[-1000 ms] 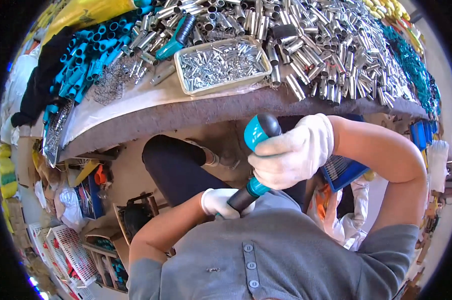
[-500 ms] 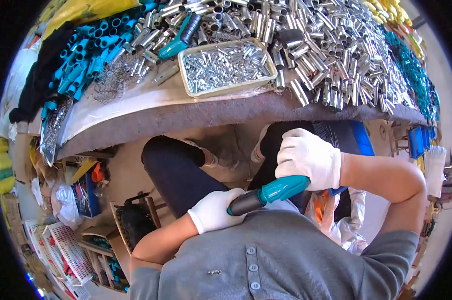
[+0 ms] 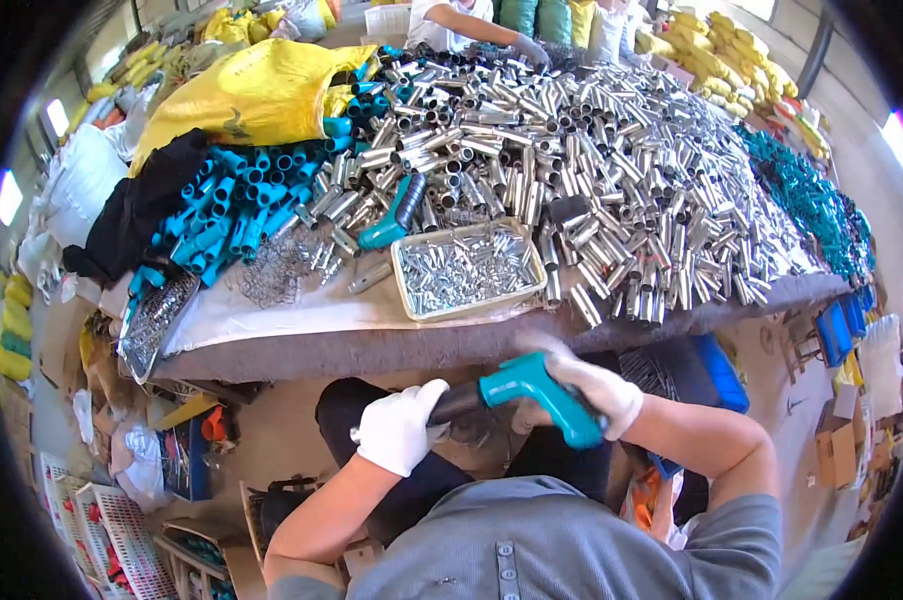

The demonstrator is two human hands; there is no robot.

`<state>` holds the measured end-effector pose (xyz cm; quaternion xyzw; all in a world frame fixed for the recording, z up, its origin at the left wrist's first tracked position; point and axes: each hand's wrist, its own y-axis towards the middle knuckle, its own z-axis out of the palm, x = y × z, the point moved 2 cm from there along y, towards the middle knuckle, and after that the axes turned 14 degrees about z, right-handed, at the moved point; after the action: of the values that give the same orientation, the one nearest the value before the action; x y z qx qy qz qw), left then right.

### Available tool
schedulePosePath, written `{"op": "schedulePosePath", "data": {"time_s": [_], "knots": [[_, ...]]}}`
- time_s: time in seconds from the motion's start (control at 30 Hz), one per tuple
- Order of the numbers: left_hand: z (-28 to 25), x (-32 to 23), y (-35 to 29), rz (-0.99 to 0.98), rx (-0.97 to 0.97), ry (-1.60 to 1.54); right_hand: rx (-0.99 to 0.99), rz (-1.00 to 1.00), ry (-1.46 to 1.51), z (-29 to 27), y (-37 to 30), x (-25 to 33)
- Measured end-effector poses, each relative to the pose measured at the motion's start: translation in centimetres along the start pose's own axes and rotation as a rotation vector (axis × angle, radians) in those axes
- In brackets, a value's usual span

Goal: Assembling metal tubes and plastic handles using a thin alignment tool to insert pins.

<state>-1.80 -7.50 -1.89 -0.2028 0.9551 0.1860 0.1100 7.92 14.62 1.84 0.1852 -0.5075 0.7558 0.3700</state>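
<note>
My left hand (image 3: 400,428), in a white glove, is closed round the black sleeve (image 3: 459,402) of a pistol-shaped teal handle (image 3: 544,392). A small shiny metal end sticks out past the glove on the left. The handle lies level above my lap, its teal grip bending down to the right. My gloved right hand (image 3: 594,388) is at the grip; its fingers are smeared by motion, so their hold cannot be made out. On the table, a similar teal and black handle (image 3: 396,215) lies beside a cream tray (image 3: 472,312) of small metal parts.
A large heap of metal tubes (image 3: 662,200) covers the table (image 3: 452,345). Teal tubes (image 3: 247,205), a yellow sack (image 3: 242,90) and a black cloth (image 3: 142,200) lie left. Across the table a person's gloved hand (image 3: 532,50) reaches into the heap. White crates (image 3: 122,540) stand lower left.
The view has tilted up, showing more of the table. My hands and the handle have moved away from my body; the grip has turned, and my right hand's closed fingers are now blurred.
</note>
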Motion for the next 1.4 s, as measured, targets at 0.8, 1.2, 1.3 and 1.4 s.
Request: {"op": "schedulePosePath", "data": {"time_s": [0.8, 1.2, 1.3, 1.4], "knots": [[1.4, -2.1, -0.1, -0.117, -0.084, -0.517, -0.191, -1.052, -1.022, 4.8, -4.1, 6.9], [-0.4, -1.5, 0.4, -0.152, -0.226, -0.374, -0.268, -0.741, -0.917, -0.6, -1.6, 6.4], [0.5, -0.7, 0.4, -0.220, -0.130, -0.383, -0.148, -1.046, -1.217, 3.8, -4.4, 6.3], [1.2, -3.9, 1.4, 0.125, -0.039, -0.376, -0.716, -1.052, -1.168, 2.1, -2.6, 8.3]]}}
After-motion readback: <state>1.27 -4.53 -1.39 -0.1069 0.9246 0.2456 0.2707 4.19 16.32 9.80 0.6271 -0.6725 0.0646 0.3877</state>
